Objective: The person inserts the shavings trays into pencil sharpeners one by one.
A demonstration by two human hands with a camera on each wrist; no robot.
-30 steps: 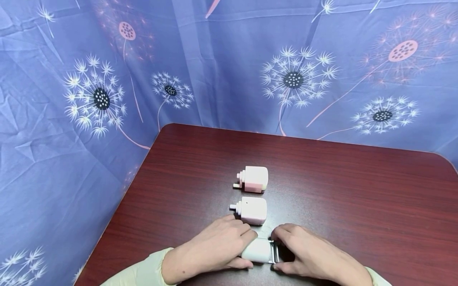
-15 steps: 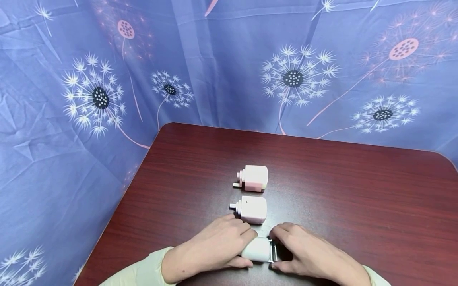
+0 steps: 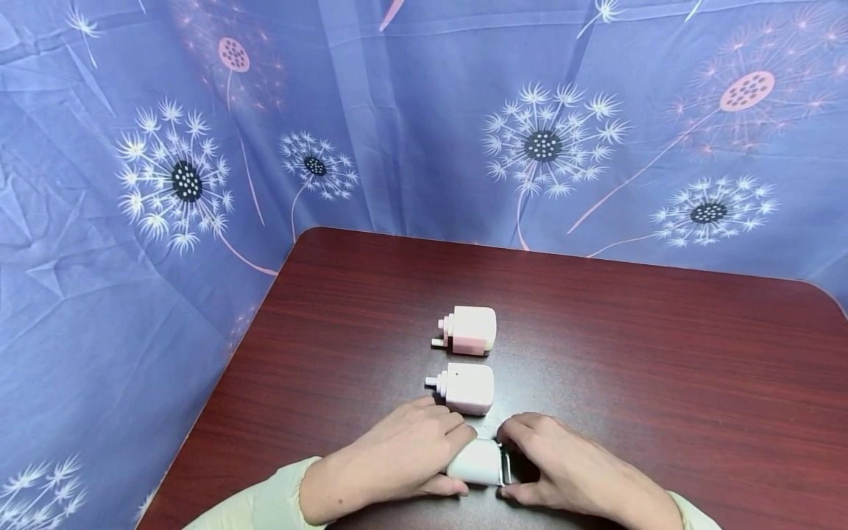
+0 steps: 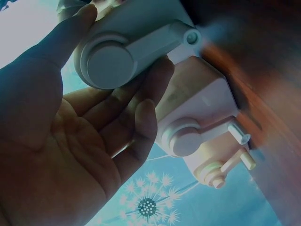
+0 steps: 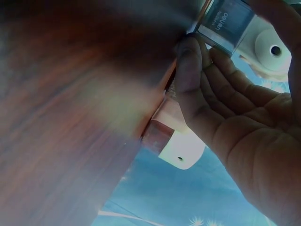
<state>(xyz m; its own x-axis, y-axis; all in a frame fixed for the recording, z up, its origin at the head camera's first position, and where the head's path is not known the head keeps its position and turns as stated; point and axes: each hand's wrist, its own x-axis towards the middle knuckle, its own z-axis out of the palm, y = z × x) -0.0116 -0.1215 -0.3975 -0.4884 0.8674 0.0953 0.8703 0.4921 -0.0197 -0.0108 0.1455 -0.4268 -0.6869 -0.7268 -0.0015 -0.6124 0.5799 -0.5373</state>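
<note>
A pale green crank pencil sharpener [image 3: 475, 462] lies on the table at the front, between both hands. My left hand [image 3: 411, 449] grips its crank end from above; the left wrist view shows the round crank hub [image 4: 110, 65] between thumb and fingers. My right hand [image 3: 570, 464] pinches the metal frame [image 3: 506, 468] at the other end, thumb on the near side and fingers on the far side. In the right wrist view the clear shavings drawer [image 5: 226, 22] shows beside the fingers. The right hand partly covers the frame.
Just behind the held sharpener stands a pale pink pencil sharpener [image 3: 470, 389], crank to the left. A pink and white one [image 3: 473, 330] stands farther back. The dark red wooden table [image 3: 629, 353] meets a blue dandelion-print cloth [image 3: 430, 132] at the back and left.
The right hand has shifted slightly left with the metal frame, and the gap between frame and sharpener body has narrowed. The left hand keeps its grip in place.
</note>
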